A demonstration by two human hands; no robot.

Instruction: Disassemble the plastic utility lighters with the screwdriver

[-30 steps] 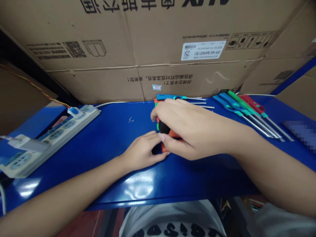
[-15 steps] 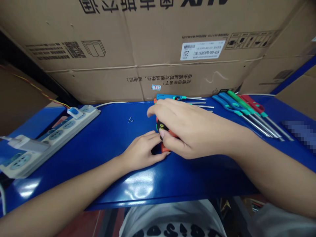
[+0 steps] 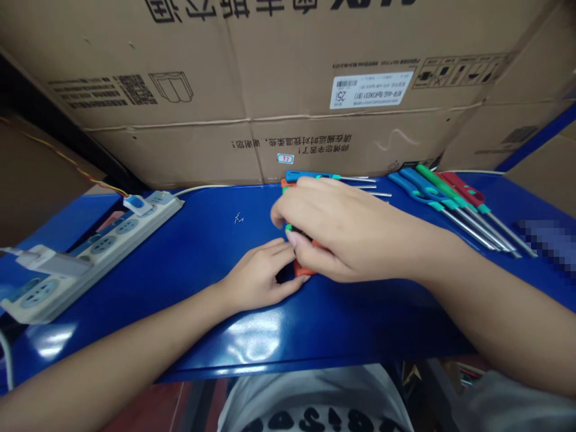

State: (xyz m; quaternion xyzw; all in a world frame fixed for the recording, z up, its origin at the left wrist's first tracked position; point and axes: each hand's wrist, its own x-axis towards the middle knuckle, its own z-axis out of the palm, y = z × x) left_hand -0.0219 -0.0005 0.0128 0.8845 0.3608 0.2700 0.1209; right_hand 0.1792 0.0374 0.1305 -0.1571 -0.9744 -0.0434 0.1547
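Observation:
Near the middle of the blue table, my left hand (image 3: 258,276) pinches the end of an orange lighter (image 3: 305,269) lying on the tabletop. My right hand (image 3: 335,231) is closed from above round a black-and-green screwdriver (image 3: 293,228). Its tip and most of its length are hidden under my fingers. Several tiny screws (image 3: 238,218) lie to the left. Just behind my right hand are lighters with metal rods, a blue lighter (image 3: 310,176) among them, partly covered by the hand.
Several blue, green and red long-necked lighters (image 3: 454,198) lie at the right. A white power strip (image 3: 101,246) with plugs stands at the left. A large cardboard box (image 3: 189,144) walls off the back. A pixelated patch (image 3: 549,240) covers something at the far right.
My right hand has turned slightly round the screwdriver, so less of its black handle and more of its green part shows. My left hand stays in place.

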